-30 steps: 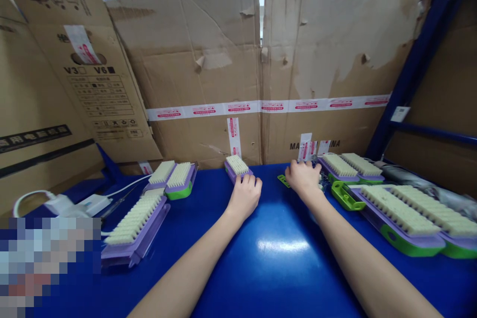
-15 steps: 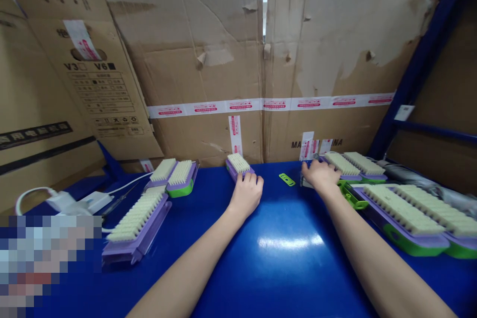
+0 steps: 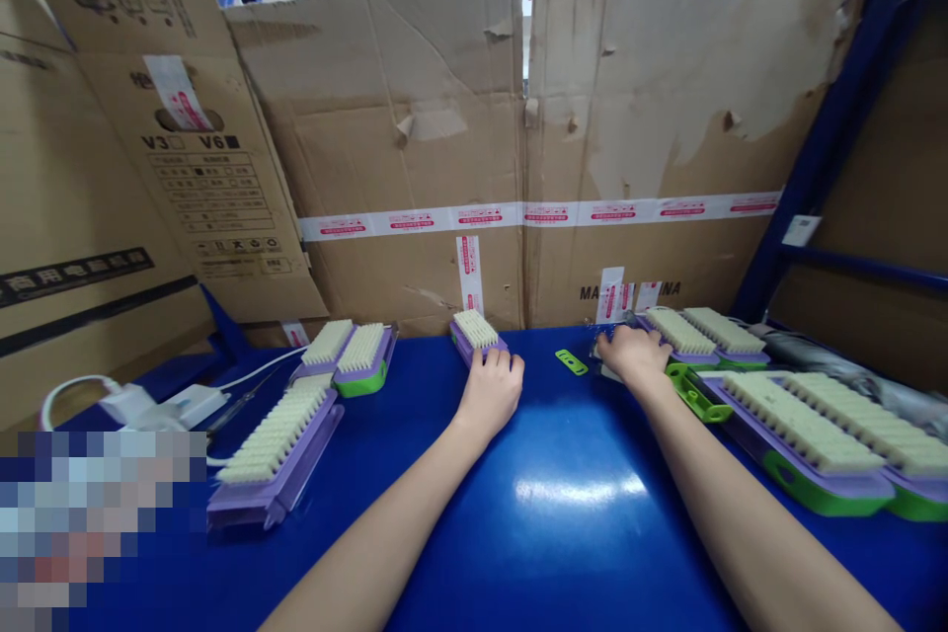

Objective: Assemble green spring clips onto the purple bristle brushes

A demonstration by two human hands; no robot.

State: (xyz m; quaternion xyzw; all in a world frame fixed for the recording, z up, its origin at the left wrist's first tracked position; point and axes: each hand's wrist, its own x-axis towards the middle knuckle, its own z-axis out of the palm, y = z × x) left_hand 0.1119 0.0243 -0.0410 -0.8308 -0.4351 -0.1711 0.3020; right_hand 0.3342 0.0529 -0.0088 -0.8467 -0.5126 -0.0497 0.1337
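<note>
My left hand point(image 3: 492, 389) is closed round the near end of a purple brush point(image 3: 475, 329) with cream bristles, which lies bristles up near the back of the blue table. My right hand point(image 3: 635, 354) reaches down over a small clear container point(image 3: 601, 348), its fingers curled. What the fingertips touch there is hidden. Between the hands a flat green plate point(image 3: 571, 361) with holes lies on the table. A green plastic part point(image 3: 694, 395) sits just right of my right wrist.
Several brushes stand at the right point(image 3: 807, 420) and at the left point(image 3: 277, 430). A white adapter with cables point(image 3: 148, 405) is at the left. Cardboard sheets point(image 3: 400, 158) wall off the back. A blue rack post point(image 3: 804, 138) and clear plastic wrap point(image 3: 844, 370) are at the right.
My right hand has moved right from beside the green plate to over the clear container, uncovering the plate. My left hand stays on the brush.
</note>
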